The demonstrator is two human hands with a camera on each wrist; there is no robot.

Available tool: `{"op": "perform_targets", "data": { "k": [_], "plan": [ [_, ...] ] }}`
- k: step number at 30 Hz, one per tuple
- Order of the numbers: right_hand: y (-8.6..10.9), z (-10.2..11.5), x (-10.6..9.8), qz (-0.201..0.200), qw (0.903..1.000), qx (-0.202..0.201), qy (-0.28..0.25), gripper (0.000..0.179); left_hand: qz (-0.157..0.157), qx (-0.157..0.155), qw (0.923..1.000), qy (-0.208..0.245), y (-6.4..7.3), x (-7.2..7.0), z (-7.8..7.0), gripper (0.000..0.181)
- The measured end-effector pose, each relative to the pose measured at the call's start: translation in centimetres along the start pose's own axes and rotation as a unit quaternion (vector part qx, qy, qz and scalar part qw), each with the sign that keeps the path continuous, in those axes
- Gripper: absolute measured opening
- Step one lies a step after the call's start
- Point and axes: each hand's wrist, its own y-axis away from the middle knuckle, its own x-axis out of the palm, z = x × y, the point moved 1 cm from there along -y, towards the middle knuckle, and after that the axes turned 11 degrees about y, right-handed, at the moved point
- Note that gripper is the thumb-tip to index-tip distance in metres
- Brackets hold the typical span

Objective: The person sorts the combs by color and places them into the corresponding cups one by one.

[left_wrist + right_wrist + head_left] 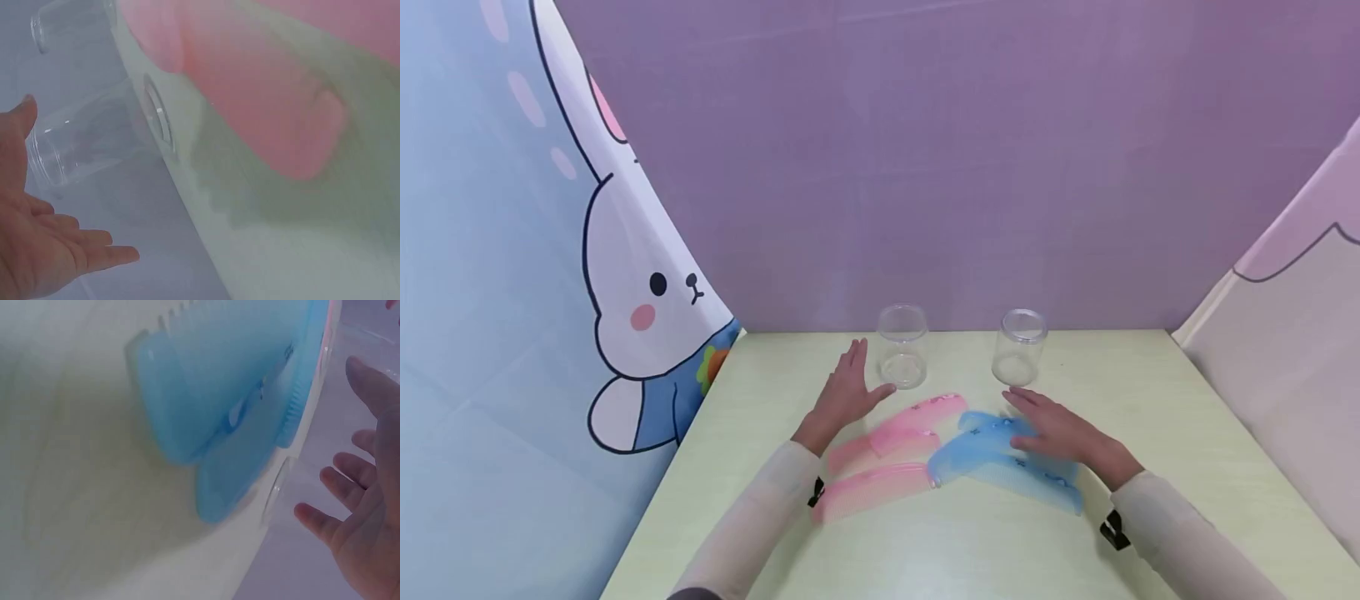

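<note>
Several translucent pink combs (880, 485) lie overlapping on the table, left of several translucent blue combs (992, 454). My left hand (847, 393) is held with its fingers straight above the pink side, near a clear cup (903, 354). Over the blue combs my right hand (1056, 429) hovers, fingers extended and empty, just in front of a second clear cup (1019, 350). In the left wrist view the left hand (47, 244) appears apart from the cup (94, 134). The right wrist view has the right hand (369, 494) apart from the blue combs (231, 394).
A pale wooden table (880, 550) bears everything. Behind it hangs a plain purple cloth (962, 167). A blue cloth printed with a rabbit (655, 333) closes off the left side, and a pink and white cloth (1300, 333) the right.
</note>
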Motion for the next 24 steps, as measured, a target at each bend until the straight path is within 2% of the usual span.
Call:
{"op": "perform_targets", "data": {
  "k": [4,10,17,24],
  "plan": [
    [-0.4,0.6,0.2,0.008,0.9999,-0.007,0.003,0.073,-0.020,-0.018,0.9983,0.051,-0.9,-0.2,0.1,0.107],
    [-0.9,1.1,0.4,0.034,0.9994,0.009,0.006,0.065,-0.041,-0.030,0.9913,0.122,-2.2,0.0,0.0,0.108],
    [-1.4,1.1,0.7,0.068,0.9974,0.025,-0.007,0.064,-0.055,-0.046,0.9874,0.141,-4.1,0.3,-0.4,0.109],
    [-1.5,1.2,1.1,0.075,0.9969,0.024,-0.002,0.059,-0.067,-0.046,0.9807,0.178,-5.9,0.8,-1.2,0.112]
  ]
}}
